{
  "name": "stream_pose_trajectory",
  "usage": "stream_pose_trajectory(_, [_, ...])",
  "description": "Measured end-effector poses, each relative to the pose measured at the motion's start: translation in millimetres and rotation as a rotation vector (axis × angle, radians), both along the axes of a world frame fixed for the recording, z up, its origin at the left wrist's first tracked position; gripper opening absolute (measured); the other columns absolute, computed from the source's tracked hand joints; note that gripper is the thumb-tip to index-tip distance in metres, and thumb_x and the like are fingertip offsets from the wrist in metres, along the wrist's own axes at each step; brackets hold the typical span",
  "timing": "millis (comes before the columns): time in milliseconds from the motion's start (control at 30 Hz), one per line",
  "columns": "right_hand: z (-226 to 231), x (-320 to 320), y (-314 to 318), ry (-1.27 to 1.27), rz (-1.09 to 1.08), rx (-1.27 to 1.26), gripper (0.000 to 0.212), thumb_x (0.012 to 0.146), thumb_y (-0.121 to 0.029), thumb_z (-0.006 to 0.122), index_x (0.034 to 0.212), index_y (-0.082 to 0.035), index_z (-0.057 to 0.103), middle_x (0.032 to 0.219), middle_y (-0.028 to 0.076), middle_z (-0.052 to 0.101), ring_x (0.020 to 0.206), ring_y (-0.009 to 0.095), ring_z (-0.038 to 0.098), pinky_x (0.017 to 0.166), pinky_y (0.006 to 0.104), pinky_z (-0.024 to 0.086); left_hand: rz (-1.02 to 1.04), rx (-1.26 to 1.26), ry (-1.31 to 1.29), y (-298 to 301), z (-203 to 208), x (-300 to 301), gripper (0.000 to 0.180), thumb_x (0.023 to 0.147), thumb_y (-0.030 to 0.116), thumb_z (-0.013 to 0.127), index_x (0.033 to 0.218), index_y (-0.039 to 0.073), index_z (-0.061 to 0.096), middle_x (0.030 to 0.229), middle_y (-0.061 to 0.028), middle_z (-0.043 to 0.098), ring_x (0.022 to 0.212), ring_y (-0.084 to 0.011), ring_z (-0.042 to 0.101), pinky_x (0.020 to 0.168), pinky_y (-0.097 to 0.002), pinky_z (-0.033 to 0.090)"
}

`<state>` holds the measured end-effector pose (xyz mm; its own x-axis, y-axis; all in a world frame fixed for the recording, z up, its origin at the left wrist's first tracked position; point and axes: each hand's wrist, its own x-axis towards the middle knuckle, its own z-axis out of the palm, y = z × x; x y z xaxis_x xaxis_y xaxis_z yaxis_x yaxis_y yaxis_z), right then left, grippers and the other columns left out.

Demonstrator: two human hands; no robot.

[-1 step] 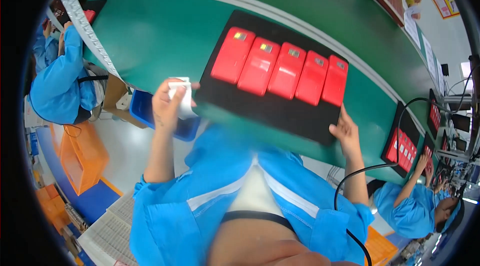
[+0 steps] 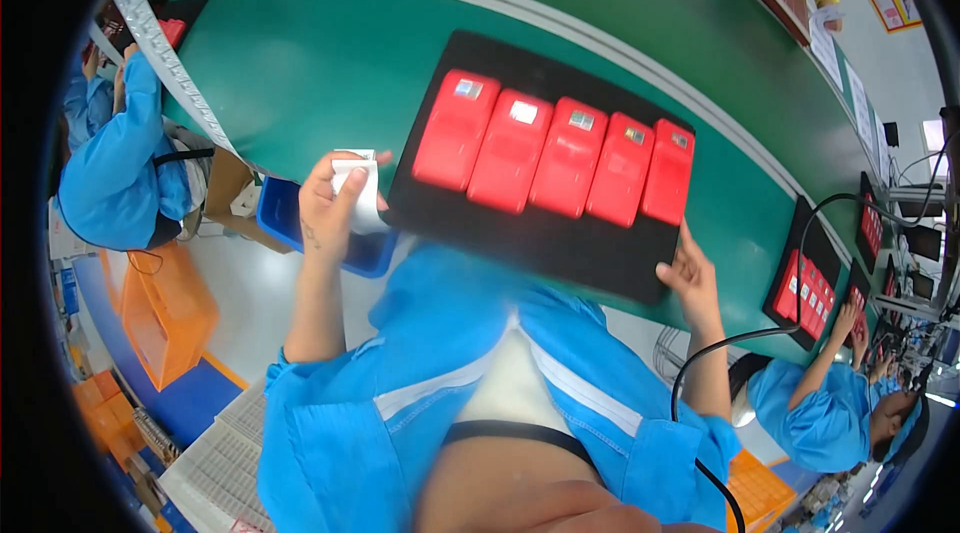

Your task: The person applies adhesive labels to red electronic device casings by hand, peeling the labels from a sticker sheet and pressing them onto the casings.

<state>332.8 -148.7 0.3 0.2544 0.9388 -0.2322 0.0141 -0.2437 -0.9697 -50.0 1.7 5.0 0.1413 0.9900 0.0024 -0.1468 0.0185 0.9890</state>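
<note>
Forearms (image 2: 318,308) extended forward, bare and well apart: left grip (image 2: 335,193) closed, thumb opposed to fingers in a pinch; right grip (image 2: 688,271) clasping, thumb turned inward.

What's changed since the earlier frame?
The black mat has shifted slightly toward the person and a little left, carrying the five red cases. The labels on the left two look silvery instead of yellowish, perhaps from the light. Nothing newly grasped or released: right grip still at the mat's right edge, left grip still holding the white strip. Case order unchanged.
</note>
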Motion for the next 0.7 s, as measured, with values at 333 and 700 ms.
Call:
stream_pose_trajectory(333, [-14.5,-8.9,15.9,-0.930,-0.055,0.173,0.042,0.075,-0.019,0.059,0.112,-0.002,0.049,0.126,0.014,0.038,0.119,0.031,0.029,0.098,0.0380,0.022,-0.341,-0.056,0.308,-19.4,-7.0,10.4,0.007,0.080,0.013,0.051,0.080,0.006,0.053,0.066,-0.0062,0.061,0.115,-0.0247,0.040,0.103,-0.0385,0.010])
stream_pose_trajectory(700, [-6.7,-47.5,-44.5,-0.794,0.112,0.073,0.081,0.061,-0.035,0.071,0.125,-0.003,0.034,0.133,0.018,0.026,0.124,0.034,0.021,0.099,0.0402,0.020,-0.385,-0.033,0.309,-63.4,-9.4,-13.6,0.013,0.073,0.019,0.059,0.074,0.006,0.057,0.131,-0.0235,0.028,0.124,-0.0324,0.024,0.100,-0.0370,0.016])
